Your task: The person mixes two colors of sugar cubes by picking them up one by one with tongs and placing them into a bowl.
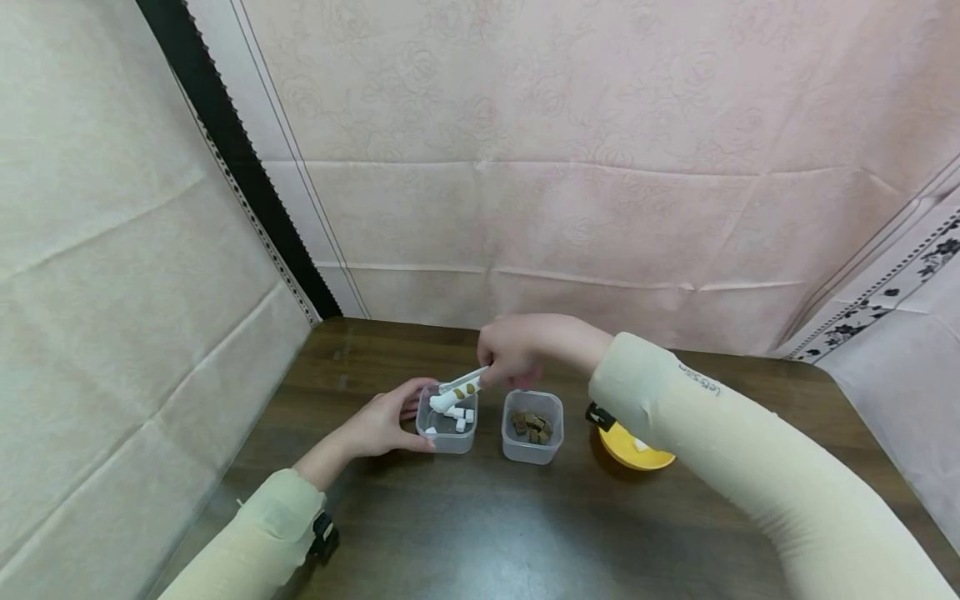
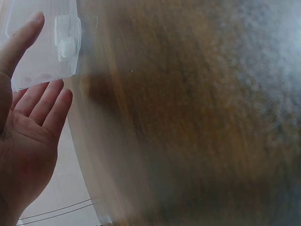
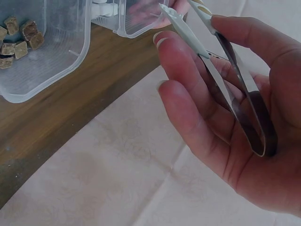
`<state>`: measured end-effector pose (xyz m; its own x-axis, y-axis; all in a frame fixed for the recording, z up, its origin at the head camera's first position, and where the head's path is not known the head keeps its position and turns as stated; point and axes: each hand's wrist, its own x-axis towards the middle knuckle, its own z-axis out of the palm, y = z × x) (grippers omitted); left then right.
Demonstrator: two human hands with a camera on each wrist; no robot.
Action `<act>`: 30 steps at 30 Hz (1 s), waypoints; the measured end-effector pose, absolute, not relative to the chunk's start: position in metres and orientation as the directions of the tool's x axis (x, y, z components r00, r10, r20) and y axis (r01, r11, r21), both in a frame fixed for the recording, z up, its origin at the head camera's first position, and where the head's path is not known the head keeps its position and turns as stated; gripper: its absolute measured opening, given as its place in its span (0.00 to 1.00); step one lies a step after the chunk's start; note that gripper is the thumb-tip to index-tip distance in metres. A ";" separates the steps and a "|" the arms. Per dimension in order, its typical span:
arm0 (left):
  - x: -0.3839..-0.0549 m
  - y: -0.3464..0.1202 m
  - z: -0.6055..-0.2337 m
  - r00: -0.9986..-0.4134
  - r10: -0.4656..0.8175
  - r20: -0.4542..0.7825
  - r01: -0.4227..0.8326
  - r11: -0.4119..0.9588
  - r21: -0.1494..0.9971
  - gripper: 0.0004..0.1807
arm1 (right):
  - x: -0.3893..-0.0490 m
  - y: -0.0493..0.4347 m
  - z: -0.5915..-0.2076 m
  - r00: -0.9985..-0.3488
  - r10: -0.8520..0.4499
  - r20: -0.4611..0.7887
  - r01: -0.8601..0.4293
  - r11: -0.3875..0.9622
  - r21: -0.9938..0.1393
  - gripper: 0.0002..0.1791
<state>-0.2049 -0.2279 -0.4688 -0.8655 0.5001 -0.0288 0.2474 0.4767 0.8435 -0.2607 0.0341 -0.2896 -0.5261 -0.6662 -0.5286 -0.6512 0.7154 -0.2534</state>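
Note:
My left hand (image 1: 384,423) holds a small clear plastic container (image 1: 452,445) at its left side, thumb on the near wall and fingers round the far side. The left wrist view shows the thumb along one wall of that container (image 2: 33,56). White cubes (image 1: 460,414) lie inside it. My right hand (image 1: 513,346) pinches a pair of tongs (image 3: 186,30), metal with white, spotted ends. Their tips reach down into the container, by the white cubes. Whether a cube is between the tips cannot be made out.
To the right stands a second clear container (image 1: 531,455) with several brown cubes (image 3: 21,49). A yellow dish (image 1: 633,454) with something white in it sits further right, partly under the right forearm. Pale cloth (image 1: 570,233) hangs behind the brown wooden table (image 1: 450,533).

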 end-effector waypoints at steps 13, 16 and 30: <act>-0.205 -0.227 -0.467 -0.867 0.498 -0.032 0.243 0.477 0.845 0.49 | -0.257 0.018 -0.296 -0.567 -0.649 -0.507 -0.692 0.710 -0.134 0.14; -0.205 -0.227 -0.467 -0.868 0.496 -0.032 0.244 0.481 0.842 0.49 | -0.254 0.014 -0.297 -0.584 -0.651 -0.484 -0.720 0.691 -0.061 0.15; -0.205 -0.228 -0.467 -0.864 0.502 -0.039 0.241 0.481 0.843 0.49 | -0.248 -0.006 -0.316 -0.603 -0.663 -0.445 -0.762 0.643 0.074 0.14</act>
